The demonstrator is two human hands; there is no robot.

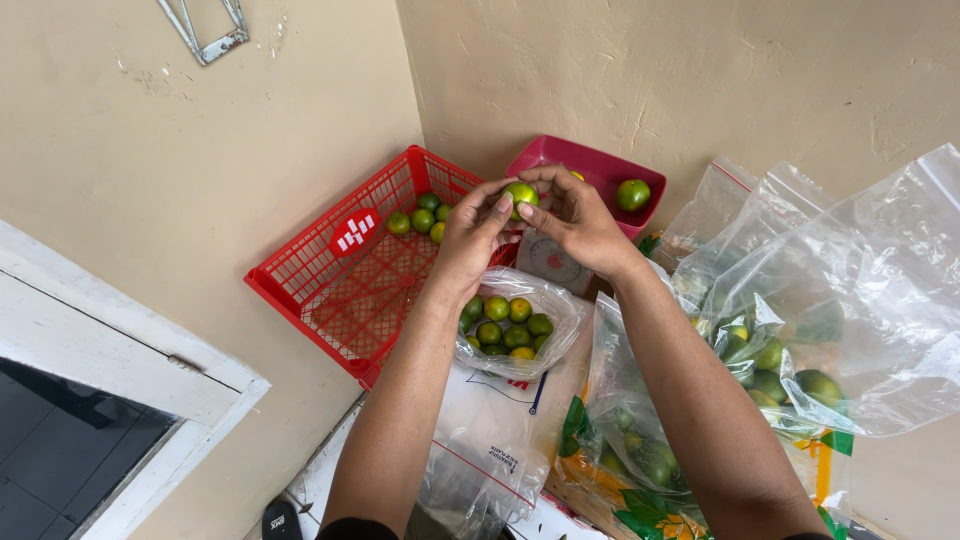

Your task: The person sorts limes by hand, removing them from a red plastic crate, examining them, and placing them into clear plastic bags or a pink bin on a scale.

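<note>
Both hands on one small round green-yellow lime [520, 193], held up above the open clear plastic bag of limes [515, 325]. Left hand [470, 240] is curled, thumb and fingertips pinching the lime's left side; right hand [580, 222] is curled over the top and right side, fingers pressed on it. Two-handed pinch at fingertip level looks like turning it for inspection.

Relative to that open bag: red plastic lattice basket [330, 290] just left, tilted against the beige wall [180, 150], a few green limes [420, 215] rolled to its far corner. Dark pink plastic tray [590, 165] sits behind on a kitchen scale [548, 262], with one lime in it [632, 194]. The bag mouth is spread wide, so dropping fruit in would be easy.

Right of it: large clear zip bags [830, 290] with bigger green fruit, kind unclear through the crinkled film. The scale dial is mostly hidden by the hands. The surface under the bags is not visible. The lime's underside is covered by fingers.
</note>
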